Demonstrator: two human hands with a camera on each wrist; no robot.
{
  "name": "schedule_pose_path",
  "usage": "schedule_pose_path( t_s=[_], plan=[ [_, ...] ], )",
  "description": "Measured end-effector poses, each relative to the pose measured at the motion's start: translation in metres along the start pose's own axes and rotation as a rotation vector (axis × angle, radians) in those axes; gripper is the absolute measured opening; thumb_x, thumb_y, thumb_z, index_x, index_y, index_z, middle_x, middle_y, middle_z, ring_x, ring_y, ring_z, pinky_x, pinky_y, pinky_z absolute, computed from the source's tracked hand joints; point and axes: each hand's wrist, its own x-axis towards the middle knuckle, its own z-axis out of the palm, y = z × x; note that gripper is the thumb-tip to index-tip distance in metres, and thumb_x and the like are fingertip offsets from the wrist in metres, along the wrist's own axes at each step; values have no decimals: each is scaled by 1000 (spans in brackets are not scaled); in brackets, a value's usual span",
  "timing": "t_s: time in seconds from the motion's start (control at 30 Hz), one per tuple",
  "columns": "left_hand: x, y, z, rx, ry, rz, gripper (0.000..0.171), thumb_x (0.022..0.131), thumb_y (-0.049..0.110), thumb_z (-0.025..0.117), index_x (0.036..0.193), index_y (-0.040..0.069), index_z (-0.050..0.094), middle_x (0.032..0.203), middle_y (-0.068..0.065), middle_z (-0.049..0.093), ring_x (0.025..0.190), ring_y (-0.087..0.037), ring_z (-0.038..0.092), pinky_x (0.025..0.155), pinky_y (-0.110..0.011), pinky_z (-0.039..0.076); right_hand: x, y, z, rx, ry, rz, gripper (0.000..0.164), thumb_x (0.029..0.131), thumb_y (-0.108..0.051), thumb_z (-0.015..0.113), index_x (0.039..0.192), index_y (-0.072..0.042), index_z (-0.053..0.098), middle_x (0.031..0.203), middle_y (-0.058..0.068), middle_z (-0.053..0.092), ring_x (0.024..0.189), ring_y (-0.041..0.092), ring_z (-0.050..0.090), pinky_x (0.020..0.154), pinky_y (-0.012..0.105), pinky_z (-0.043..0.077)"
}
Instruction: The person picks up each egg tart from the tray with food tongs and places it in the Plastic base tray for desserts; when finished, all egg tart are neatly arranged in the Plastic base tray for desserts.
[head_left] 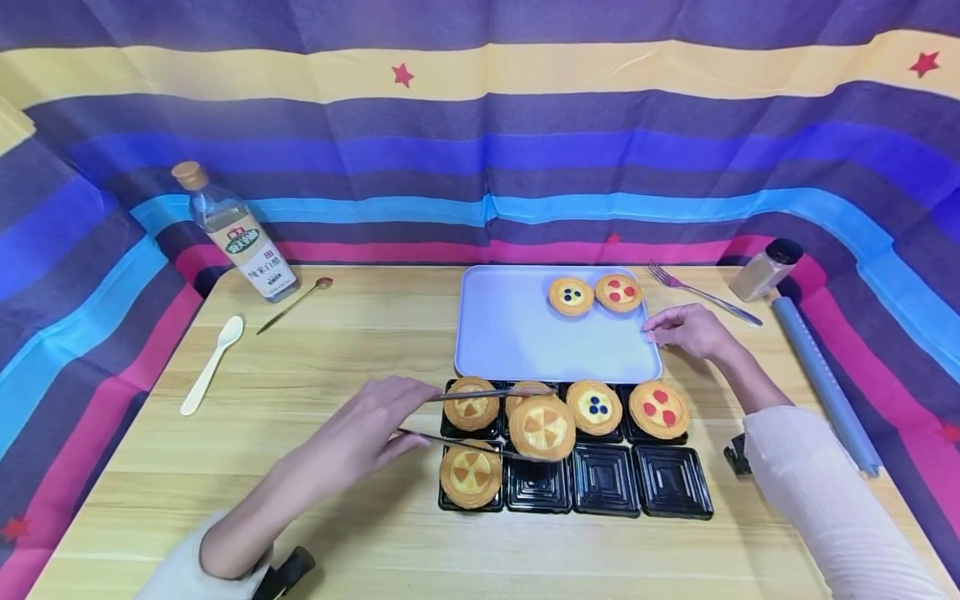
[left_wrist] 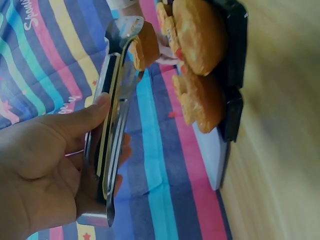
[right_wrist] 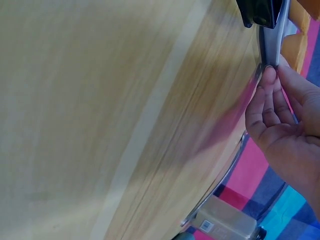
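Note:
My left hand (head_left: 375, 425) grips metal tongs (left_wrist: 102, 150), thumb on one arm and fingers behind the other. Between the tong tips is a round tart (head_left: 542, 427) with a wedge-patterned top, held above the black plastic boxes (head_left: 604, 479). It partly covers another tart (head_left: 525, 388) in the back row. At the right edge of the lilac tray (head_left: 517, 333), my right hand (head_left: 692, 331) pinches the rim between thumb and fingers. On that tray lie a blueberry-topped tart (head_left: 571, 297) and a red-topped tart (head_left: 618, 292), both near its far right corner.
Other tarts sit in the back-row boxes and the front-left box (head_left: 471, 477). Leftward are a vinegar bottle (head_left: 243, 242), a small long-handled spoon (head_left: 292, 307) and a white spoon (head_left: 212, 367). A fork (head_left: 705, 293), a black-capped jar (head_left: 765, 271) and a blue-grey roll (head_left: 825, 383) lie right.

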Motion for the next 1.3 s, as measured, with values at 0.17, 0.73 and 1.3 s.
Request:
schedule_pose_path(
  t_s=[0.17, 0.73, 1.3],
  plan=[
    [-8, 6, 6, -17, -46, 7, 53, 77, 25, 76, 124, 8, 58, 119, -5, 64, 113, -21, 59, 98, -44, 48, 0, -3, 0, 4, -7, 8, 28, 88, -16, 67, 107, 4, 67, 81, 3, 73, 71, 6, 62, 65, 21, 49],
    [-14, 14, 27, 38, -86, 30, 57, 70, 21, 80, 121, 6, 60, 111, -2, 67, 103, -15, 61, 87, -34, 51, 1, 0, 0, 15, -3, 1, 25, 88, -14, 65, 106, 3, 68, 79, 2, 72, 70, 5, 62, 65, 20, 49],
    [-10, 13, 17, 3, -163, -4, 64, 73, 28, 79, 127, 4, 57, 120, -7, 63, 112, -20, 58, 97, -41, 48, 1, -2, 0, 13, -9, 13, 28, 88, -16, 67, 107, 5, 67, 81, 4, 73, 69, 5, 63, 64, 20, 50]
  ],
)
